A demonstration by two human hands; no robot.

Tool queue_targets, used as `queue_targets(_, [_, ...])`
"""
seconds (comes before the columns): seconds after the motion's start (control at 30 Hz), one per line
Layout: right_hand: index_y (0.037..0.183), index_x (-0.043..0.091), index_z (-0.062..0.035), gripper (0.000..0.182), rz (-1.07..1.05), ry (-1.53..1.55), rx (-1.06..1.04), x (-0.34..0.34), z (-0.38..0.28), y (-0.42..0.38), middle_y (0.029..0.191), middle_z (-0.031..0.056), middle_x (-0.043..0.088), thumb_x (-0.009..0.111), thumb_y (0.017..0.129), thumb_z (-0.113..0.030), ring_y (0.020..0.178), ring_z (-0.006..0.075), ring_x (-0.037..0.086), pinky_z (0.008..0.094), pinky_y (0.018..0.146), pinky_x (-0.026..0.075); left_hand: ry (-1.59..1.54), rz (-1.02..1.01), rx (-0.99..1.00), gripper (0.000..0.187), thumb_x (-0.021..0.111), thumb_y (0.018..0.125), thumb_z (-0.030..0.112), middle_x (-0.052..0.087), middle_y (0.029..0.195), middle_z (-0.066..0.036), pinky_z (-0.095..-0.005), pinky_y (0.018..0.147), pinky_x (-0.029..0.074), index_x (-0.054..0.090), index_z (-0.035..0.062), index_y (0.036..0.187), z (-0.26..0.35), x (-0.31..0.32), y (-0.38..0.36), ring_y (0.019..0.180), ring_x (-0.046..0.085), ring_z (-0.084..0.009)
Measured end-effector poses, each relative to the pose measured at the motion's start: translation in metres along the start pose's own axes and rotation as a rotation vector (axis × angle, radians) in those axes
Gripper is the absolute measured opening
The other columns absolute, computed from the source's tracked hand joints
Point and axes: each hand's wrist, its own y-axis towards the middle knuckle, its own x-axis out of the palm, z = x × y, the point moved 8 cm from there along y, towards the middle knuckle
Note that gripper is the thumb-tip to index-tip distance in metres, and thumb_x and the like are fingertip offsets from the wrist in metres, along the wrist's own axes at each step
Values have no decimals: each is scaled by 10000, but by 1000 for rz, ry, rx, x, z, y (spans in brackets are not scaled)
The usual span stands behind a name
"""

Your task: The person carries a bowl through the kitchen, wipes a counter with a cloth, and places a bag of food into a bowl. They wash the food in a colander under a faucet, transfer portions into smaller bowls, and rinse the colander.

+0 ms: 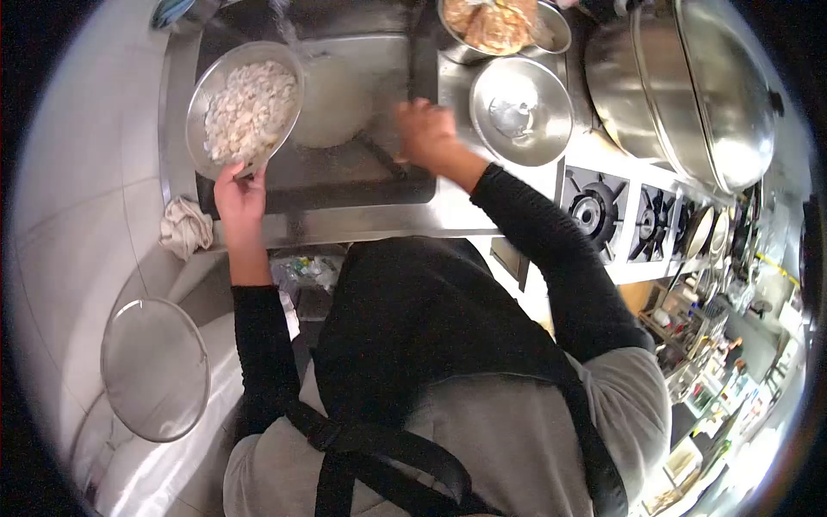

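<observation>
My left hand [241, 191] grips the near rim of a round metal bowl [196, 110] at the left side of the sink [362, 191]. Small pale pieces [250, 108] of food fill the bowl. Over the right part of the sink is my right hand [426, 133], blurred, its fingers bent; whether it holds anything is unclear. Cloudy whitish liquid [332, 103] shows in the sink between my hands. To the right of my right hand, a shiny metal bowl [521, 112] stands on the steel counter, with a little something whitish at its bottom.
Behind the shiny bowl is a container with a plastic bag [491, 26] of orange-brown food. A large lidded pot [689, 95] stands at the right, beyond gas burners [594, 211]. A crumpled cloth [185, 227] lies at the sink's left corner, above a round mesh strainer [155, 370].
</observation>
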Motion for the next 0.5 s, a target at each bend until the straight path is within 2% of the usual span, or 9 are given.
queue_targets(0.03, [1241,522,-55,464,-128,21,65,11,22,9,1133,142,660,674,852,-258,1108,303,628,469,863,533,-143,33,-31,492,593,750,-25,569,1240,-138,-475,954,518,511,8,1234,0,6,-5,1139,566,-320])
queue_targets(0.1, [1246,488,-23,446,16,-48,-7,25,41,35,1013,148,692,656,858,-165,942,323,691,445,749,572,4,-60,77,507,589,745,-38,555,1253,-143,-485,959,518,499,9,1243,3,6,-2,1143,565,-324])
queue_targets(0.17, [1227,563,-67,370,117,-117,-72,-19,49,66,1072,182,682,602,877,-177,947,376,682,462,769,568,-174,53,-20,497,587,743,-42,562,1241,-148,-488,963,520,505,2,1231,-9,-4,4,1152,563,-320])
queue_targets(0.23, [1114,632,-70,275,452,101,-131,-75,55,98,991,170,701,611,867,-190,899,399,681,458,783,561,-190,98,-33,491,579,743,-41,571,1231,-146,-489,957,526,511,0,1227,-15,-11,9,1124,584,-320])
queue_targets(0.3, [1019,669,-70,237,603,398,-316,-126,35,122,905,181,704,645,857,-242,867,384,682,434,772,551,-235,45,-48,494,581,745,-32,582,1218,-138,-472,911,556,514,-2,1234,-17,-5,10,1074,614,-314])
queue_targets(0.37, [1038,658,-62,270,510,627,-275,-169,6,130,840,159,708,667,854,-260,819,307,700,412,750,546,-231,-43,-32,581,579,752,-24,577,1216,-139,-475,806,596,463,52,1317,-25,-12,18,1062,619,-313])
queue_targets(0.4, [951,681,-59,259,447,855,-285,-183,-4,146,802,135,703,682,847,-296,774,249,691,386,725,543,-216,-92,80,671,558,747,-39,533,1267,-147,-507,773,599,378,98,1379,-15,3,7,1076,606,-334])
queue_targets(0.43, [814,687,-56,286,514,1211,-548,-192,-18,179,754,110,691,697,824,-341,726,199,672,359,702,540,-158,27,61,726,538,748,-44,485,1310,-156,-522,749,601,300,124,1413,-16,-6,7,1095,589,-354])
queue_targets(0.5, [758,674,-51,304,246,1754,-421,-207,-38,195,775,108,690,691,828,-347,725,219,666,360,704,545,-62,-15,151,731,521,754,-36,470,1319,-163,-532,738,602,269,126,1420,-2,9,-13,1102,581,-363])
